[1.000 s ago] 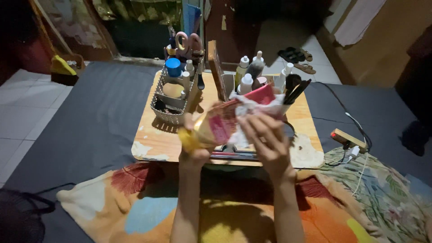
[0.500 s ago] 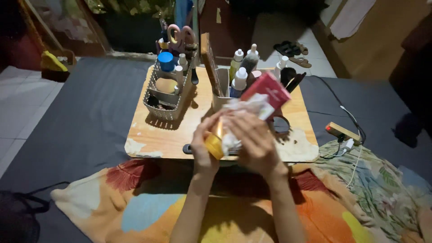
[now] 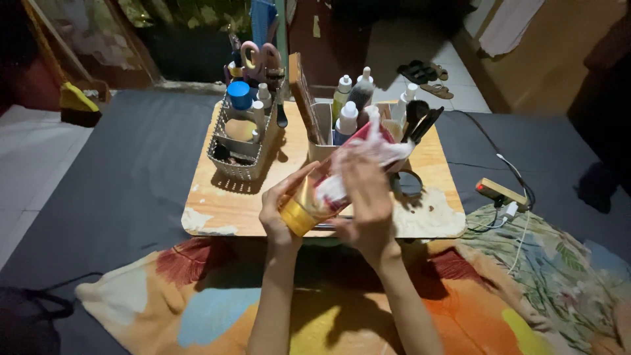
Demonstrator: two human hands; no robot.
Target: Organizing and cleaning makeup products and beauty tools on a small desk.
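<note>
Left hand [image 3: 281, 213] grips the gold-capped pink tube [image 3: 315, 194] over the desk's [image 3: 223, 204] near edge, cap end toward the person. Right hand [image 3: 365, 197], fingers closed on a white tissue [image 3: 384, 150], has slid up the tube since half a second ago; the tube is tilted lower now. Wiping looks midway.

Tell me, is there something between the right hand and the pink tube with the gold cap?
Yes. A crumpled white tissue lies between the right hand and the pink tube with the gold cap. The left hand grips the cap end directly.
</note>
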